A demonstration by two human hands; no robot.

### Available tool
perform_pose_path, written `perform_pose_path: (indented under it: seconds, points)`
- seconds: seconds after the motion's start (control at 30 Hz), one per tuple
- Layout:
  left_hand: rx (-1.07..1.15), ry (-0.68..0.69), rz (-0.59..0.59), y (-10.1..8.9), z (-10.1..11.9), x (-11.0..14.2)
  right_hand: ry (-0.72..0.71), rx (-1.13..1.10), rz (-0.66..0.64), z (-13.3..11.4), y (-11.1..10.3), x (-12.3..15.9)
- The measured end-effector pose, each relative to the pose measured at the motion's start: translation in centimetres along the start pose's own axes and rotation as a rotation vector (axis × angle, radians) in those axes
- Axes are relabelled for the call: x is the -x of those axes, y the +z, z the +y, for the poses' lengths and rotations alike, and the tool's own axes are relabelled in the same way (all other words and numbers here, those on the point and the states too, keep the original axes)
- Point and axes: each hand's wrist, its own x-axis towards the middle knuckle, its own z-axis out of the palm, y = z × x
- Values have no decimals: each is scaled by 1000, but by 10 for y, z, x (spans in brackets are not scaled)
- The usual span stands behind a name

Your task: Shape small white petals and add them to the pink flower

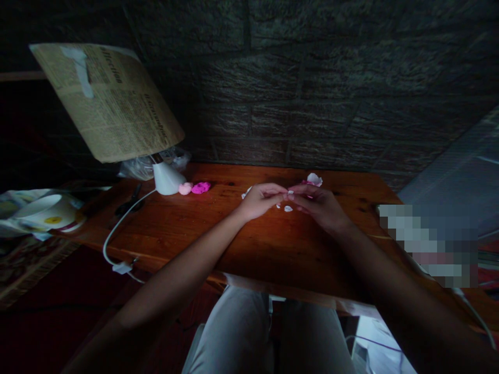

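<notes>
Over the wooden table [175, 228], my left hand [259, 201] and my right hand [322, 206] meet fingertip to fingertip. Both are closed in a pinch on a small white piece [290, 192], mostly covered by the fingers; it looks soft, like modelling clay. Just below them lies a thin white petal-shaped piece [288, 209]. More white bits [245, 193] show partly behind my left hand. Behind my right hand sits a white and pink petal-like form [314, 179], its lower part hidden. A pale pink lump [186, 188] and a bright pink lump [201, 187] rest together farther left.
A lamp with a newsprint shade [113, 104] and white base [168, 179] stands at the back left, its cord [107, 239] hanging over the edge. Dark scissors [134, 200] lie beside it. A white tub [49, 212] is far left. A dark block wall [273, 93] closes the back.
</notes>
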Motion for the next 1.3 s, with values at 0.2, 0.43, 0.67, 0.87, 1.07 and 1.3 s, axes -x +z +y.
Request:
perform_pose_path:
  seconds: [0.2,0.43,0.67,0.87,1.07,1.3]
  points:
    - [22,16,-21,1,4,2,12,3,-17,-7,-1,2]
    - [13,-8,-23,0,6,3,-12,-5,-39,-5,-2,3]
    - [17,0,-31,0,6,3,42,-62,-23,-5,-3,2]
    - [56,-34,-16,2,10,6,63,-130,-40,-3,-2,2]
    - [137,-74,-5,7,11,4,90,-166,-17,-1,-2,1]
    - [226,-162,35,6,13,0,65,-166,-13,-7,-1,3]
